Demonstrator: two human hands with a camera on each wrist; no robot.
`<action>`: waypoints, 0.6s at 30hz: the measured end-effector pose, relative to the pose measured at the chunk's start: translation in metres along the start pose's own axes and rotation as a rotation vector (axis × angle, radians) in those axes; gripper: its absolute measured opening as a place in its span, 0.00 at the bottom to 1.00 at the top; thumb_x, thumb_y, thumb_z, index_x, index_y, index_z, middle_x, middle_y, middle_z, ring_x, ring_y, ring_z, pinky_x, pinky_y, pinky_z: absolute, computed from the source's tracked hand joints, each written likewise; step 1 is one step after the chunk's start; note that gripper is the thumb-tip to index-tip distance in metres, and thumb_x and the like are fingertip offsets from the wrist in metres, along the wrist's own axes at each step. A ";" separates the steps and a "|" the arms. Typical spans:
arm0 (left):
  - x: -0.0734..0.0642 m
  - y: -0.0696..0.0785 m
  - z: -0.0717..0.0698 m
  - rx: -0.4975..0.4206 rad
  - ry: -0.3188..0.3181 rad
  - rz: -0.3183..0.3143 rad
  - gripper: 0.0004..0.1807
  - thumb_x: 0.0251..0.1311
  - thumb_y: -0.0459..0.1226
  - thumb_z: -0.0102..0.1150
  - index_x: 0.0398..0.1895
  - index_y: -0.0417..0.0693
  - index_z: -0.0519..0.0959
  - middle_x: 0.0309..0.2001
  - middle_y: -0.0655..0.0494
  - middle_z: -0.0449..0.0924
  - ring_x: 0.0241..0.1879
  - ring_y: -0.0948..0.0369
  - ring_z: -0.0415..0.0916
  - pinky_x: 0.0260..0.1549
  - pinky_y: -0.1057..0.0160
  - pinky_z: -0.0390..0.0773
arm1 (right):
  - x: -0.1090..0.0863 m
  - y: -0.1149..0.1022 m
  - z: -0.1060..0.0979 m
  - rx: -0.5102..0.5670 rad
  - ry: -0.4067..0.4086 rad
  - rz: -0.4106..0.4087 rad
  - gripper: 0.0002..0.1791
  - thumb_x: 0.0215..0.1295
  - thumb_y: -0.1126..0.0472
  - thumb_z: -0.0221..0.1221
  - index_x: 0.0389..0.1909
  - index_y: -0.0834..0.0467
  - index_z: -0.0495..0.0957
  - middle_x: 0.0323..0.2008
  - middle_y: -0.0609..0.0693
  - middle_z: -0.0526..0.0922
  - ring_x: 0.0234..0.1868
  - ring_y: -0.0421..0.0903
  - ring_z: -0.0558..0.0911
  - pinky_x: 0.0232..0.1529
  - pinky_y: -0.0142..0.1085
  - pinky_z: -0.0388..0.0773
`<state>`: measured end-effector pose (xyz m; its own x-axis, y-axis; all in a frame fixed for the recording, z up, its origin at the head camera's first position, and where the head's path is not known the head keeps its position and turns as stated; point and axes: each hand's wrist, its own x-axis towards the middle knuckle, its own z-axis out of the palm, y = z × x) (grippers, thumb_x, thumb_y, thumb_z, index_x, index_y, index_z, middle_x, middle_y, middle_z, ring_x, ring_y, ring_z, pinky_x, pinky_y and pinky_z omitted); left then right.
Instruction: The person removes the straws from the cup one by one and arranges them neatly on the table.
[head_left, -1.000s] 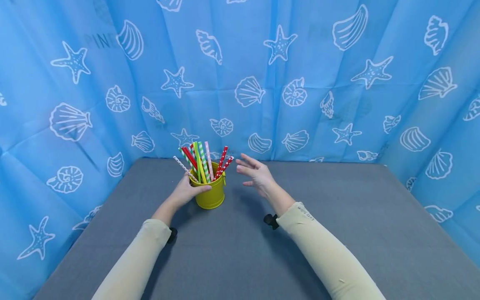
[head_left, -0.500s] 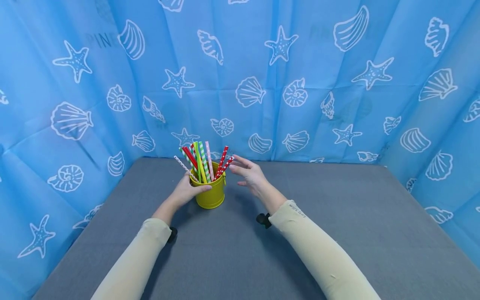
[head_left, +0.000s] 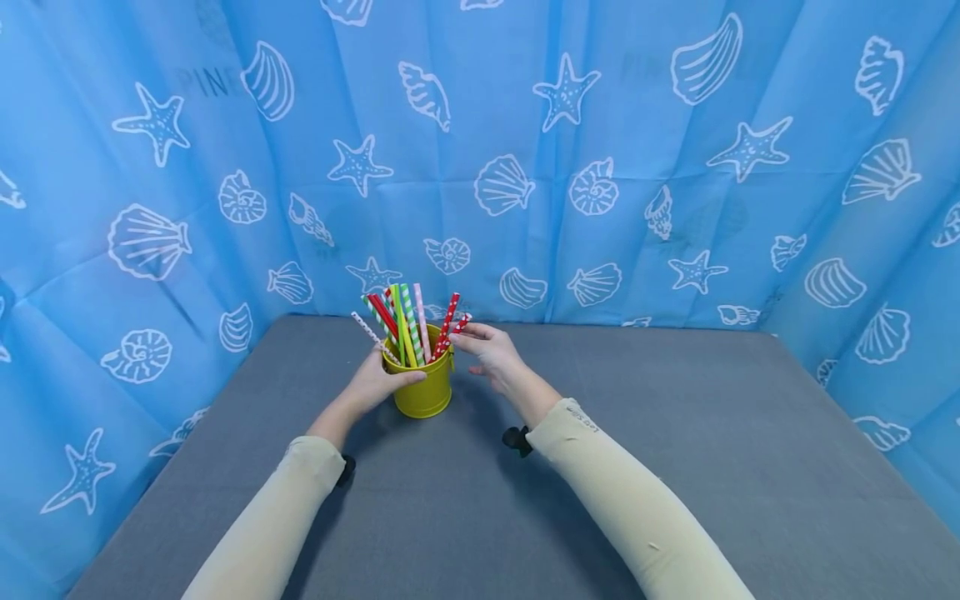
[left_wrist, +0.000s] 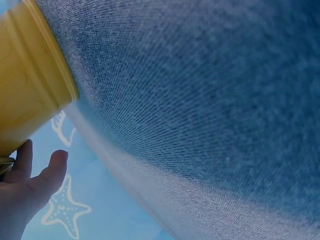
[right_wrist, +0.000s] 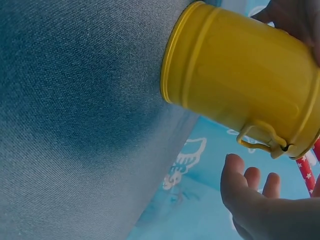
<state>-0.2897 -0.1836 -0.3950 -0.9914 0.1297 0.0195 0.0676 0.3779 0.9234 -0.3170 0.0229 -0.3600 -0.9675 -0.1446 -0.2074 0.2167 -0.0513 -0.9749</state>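
Observation:
A small yellow metal bucket (head_left: 423, 393) stands upright on the grey cloth-covered table, holding several patterned paper straws (head_left: 408, 325). My left hand (head_left: 370, 385) grips the bucket's left side, thumb across the front near the rim, its other fingers mostly hidden behind. In the left wrist view, fingers (left_wrist: 47, 182) show beyond the bucket wall. My right hand (head_left: 497, 360) is at the bucket's right side, thumb and forefinger overlapping the top of a leaning red straw with white marks (head_left: 462, 323). The right wrist view shows its other fingers loosely bent, apart from the bucket's handle loop (right_wrist: 260, 137).
A blue curtain (head_left: 510, 250) printed with white shells and starfish hangs behind the table and along both sides. The grey table (head_left: 675, 417) extends in front of the bucket and to its right. Each wrist carries a small black device (head_left: 517, 440).
My right hand has moved left, from beside the bucket to the red straws on its right. The left hand keeps its hold, and the bucket and straws stay in place.

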 end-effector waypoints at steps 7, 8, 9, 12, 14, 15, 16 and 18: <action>0.002 -0.001 0.001 -0.010 -0.010 0.006 0.47 0.55 0.47 0.70 0.73 0.47 0.54 0.67 0.44 0.63 0.64 0.47 0.63 0.64 0.44 0.61 | -0.004 -0.008 -0.004 0.008 0.007 -0.013 0.23 0.65 0.58 0.64 0.60 0.58 0.76 0.57 0.55 0.79 0.62 0.52 0.73 0.61 0.58 0.66; 0.002 -0.001 0.001 -0.010 -0.010 0.003 0.47 0.55 0.48 0.70 0.73 0.47 0.54 0.67 0.44 0.63 0.64 0.47 0.63 0.64 0.44 0.61 | -0.006 -0.010 -0.005 0.012 0.010 -0.019 0.23 0.65 0.58 0.63 0.60 0.58 0.75 0.57 0.55 0.79 0.61 0.52 0.73 0.61 0.58 0.66; 0.002 -0.001 0.001 -0.010 -0.008 -0.001 0.48 0.55 0.48 0.70 0.73 0.47 0.54 0.67 0.44 0.63 0.64 0.47 0.63 0.64 0.44 0.61 | -0.007 -0.013 -0.007 0.018 0.009 -0.027 0.23 0.65 0.58 0.63 0.61 0.58 0.75 0.56 0.55 0.79 0.61 0.52 0.74 0.61 0.58 0.66; 0.002 -0.001 0.000 -0.008 -0.006 -0.013 0.49 0.55 0.49 0.70 0.73 0.47 0.52 0.67 0.43 0.62 0.65 0.46 0.62 0.64 0.43 0.61 | -0.011 -0.021 -0.013 0.027 0.003 -0.052 0.23 0.65 0.56 0.63 0.60 0.57 0.76 0.56 0.54 0.80 0.60 0.52 0.75 0.60 0.57 0.68; 0.002 -0.001 0.000 0.000 -0.005 -0.016 0.49 0.55 0.49 0.70 0.73 0.46 0.52 0.67 0.43 0.61 0.65 0.46 0.62 0.64 0.43 0.61 | -0.013 -0.027 -0.017 0.037 -0.002 -0.064 0.22 0.65 0.56 0.63 0.60 0.56 0.77 0.55 0.54 0.81 0.59 0.52 0.76 0.60 0.57 0.68; 0.002 -0.001 0.000 0.002 -0.003 -0.018 0.49 0.55 0.49 0.70 0.73 0.46 0.52 0.67 0.43 0.61 0.65 0.46 0.62 0.64 0.43 0.61 | -0.014 -0.029 -0.018 0.042 -0.008 -0.069 0.22 0.65 0.56 0.63 0.60 0.56 0.77 0.56 0.54 0.80 0.59 0.52 0.77 0.60 0.57 0.67; 0.002 -0.002 -0.001 0.004 -0.001 -0.017 0.49 0.55 0.49 0.70 0.73 0.47 0.52 0.67 0.43 0.62 0.65 0.46 0.62 0.64 0.43 0.61 | -0.015 -0.031 -0.021 0.044 -0.011 -0.074 0.22 0.66 0.56 0.63 0.59 0.55 0.77 0.56 0.55 0.80 0.59 0.52 0.77 0.60 0.57 0.67; 0.002 -0.003 -0.001 0.006 -0.002 -0.014 0.48 0.55 0.49 0.69 0.73 0.46 0.52 0.67 0.42 0.62 0.64 0.46 0.62 0.64 0.43 0.62 | -0.016 -0.036 -0.025 0.054 -0.017 -0.083 0.21 0.66 0.56 0.62 0.59 0.55 0.77 0.57 0.56 0.80 0.58 0.51 0.78 0.61 0.59 0.65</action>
<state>-0.2922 -0.1855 -0.3968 -0.9920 0.1263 0.0061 0.0547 0.3853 0.9212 -0.3129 0.0515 -0.3235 -0.9802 -0.1540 -0.1241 0.1429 -0.1174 -0.9828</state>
